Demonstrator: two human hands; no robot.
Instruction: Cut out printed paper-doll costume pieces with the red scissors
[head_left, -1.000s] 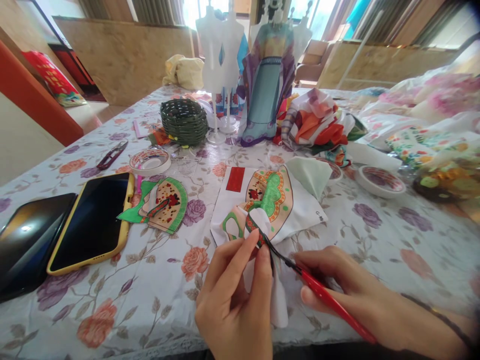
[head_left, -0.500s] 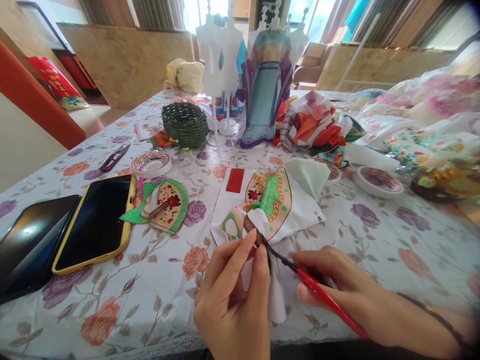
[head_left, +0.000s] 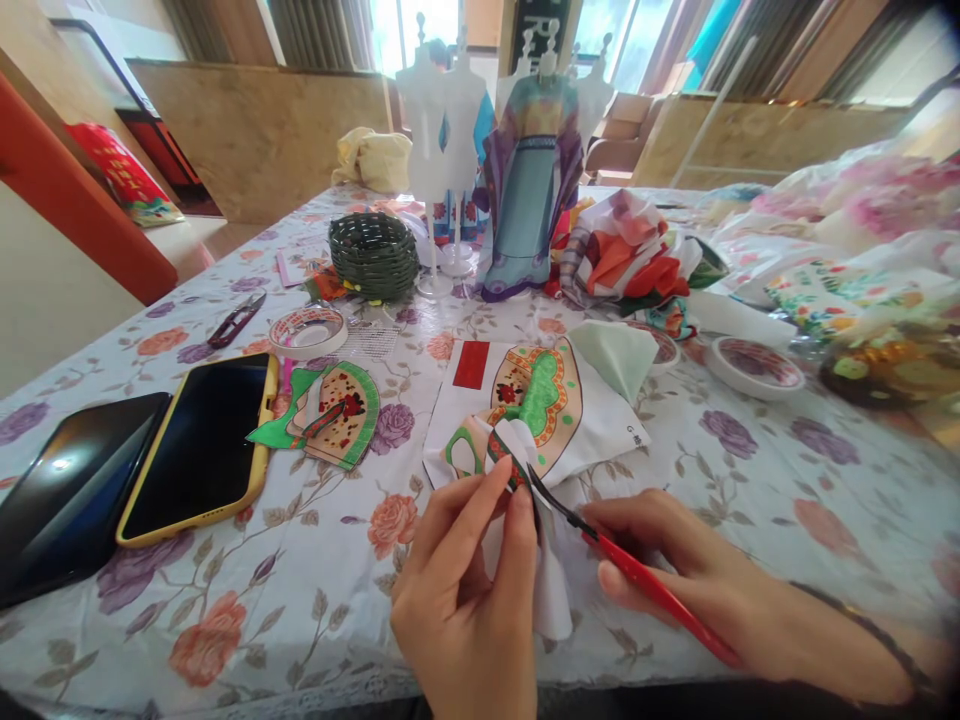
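Observation:
My left hand (head_left: 472, 580) pinches a white printed cloth (head_left: 607, 420) between thumb and fingers, at a strip with a dark red and green pattern. My right hand (head_left: 675, 560) is closed around red-handled scissors (head_left: 637, 575), whose dark blades meet the cloth right beside my left fingertips. Whether the blades are apart cannot be made out. Beyond my hands the rest of the cloth lies on the table, with a red rectangle and a green and tan printed shape. Left of it rests a cut-out green and tan fabric piece (head_left: 349, 420).
Two phones lie at left, one in a yellow case (head_left: 199, 450). Thread snips (head_left: 237, 320), a tape roll (head_left: 307, 330) and a dark woven basket (head_left: 373, 255) are behind them. Small white mannequins, a dressed mannequin (head_left: 525, 190), crumpled fabrics (head_left: 622, 250) and another tape roll (head_left: 754, 366) stand farther back and right.
The view has shifted slightly. The scissors' blades sit a little differently against the cloth, while my left hand keeps its pinch in nearly the same place.

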